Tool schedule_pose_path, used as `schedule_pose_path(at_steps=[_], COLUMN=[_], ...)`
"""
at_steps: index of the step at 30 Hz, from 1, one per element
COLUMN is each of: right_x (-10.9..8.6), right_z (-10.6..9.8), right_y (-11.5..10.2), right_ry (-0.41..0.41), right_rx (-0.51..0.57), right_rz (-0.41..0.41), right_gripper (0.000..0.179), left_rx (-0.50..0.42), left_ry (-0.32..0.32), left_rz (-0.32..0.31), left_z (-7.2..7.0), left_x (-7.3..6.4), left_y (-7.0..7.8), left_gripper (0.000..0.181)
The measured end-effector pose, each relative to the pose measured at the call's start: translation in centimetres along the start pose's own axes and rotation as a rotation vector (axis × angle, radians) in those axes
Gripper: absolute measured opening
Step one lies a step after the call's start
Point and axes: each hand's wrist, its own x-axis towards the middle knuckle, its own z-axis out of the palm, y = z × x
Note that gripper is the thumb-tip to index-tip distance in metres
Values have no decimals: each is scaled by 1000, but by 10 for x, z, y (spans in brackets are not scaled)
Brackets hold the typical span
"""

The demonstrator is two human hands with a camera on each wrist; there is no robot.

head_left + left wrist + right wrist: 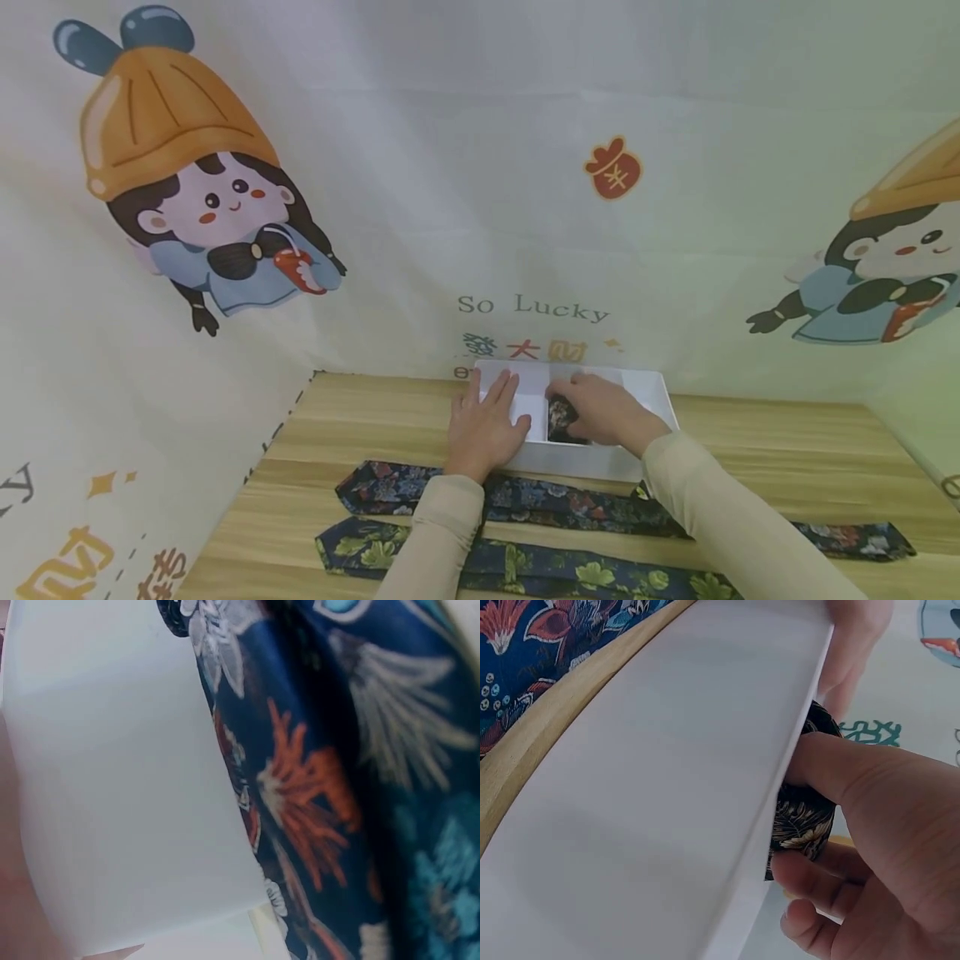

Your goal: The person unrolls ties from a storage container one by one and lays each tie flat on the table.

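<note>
A white box (577, 460) stands at the back of the table, its long side toward me. My right hand (603, 410) reaches in from above and grips a black, leaf-patterned necktie (802, 821) that looks rolled up, thumb on one side and fingers on the other. In the right wrist view the box wall covers part of this tie. My left hand (486, 422) lies over the box's left part with fingers spread and nearly straight. Nothing shows in its grasp. A dark blue necktie with red and blue flowers (390, 487) lies just in front of the box.
Nearer me lies another dark blue necktie with yellow-green flowers (551, 565), stretched across the wooden table (757, 450) beneath my forearms. Directly behind the box hangs a pale printed cloth (465, 167) with cartoon figures. More of that cloth borders the table's left side.
</note>
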Motion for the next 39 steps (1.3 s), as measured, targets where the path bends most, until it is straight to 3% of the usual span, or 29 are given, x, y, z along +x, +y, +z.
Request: schedule_pose_path(at_steps=[11,18,24,28,32,39], right_x=[-17,-39,-62,-76,-87,-106], right_z=[-15,-26,-34,-34,-29,-15], right_y=[-1,1,-3,-10,-17,-22], right_ry=[102,185,287,335,335,257], right_rx=[79,165,248,291,345,460], right_rz=[-18,9,-34,-80,-88,-45], right_gripper=[49,58,59,59,61,63], left_rx=[3,19,37,40,-11,-130], left_ry=[20,32,26,67,127,215], left_rz=[24,33,29,28,43,103], left_z=[-3,-2,-2,-2,-3,-7], left_x=[-1,-3,-3,1,2,-4], left_y=[0,2,2,0,-3,-6], left_gripper=[61,60,60,60,60,60])
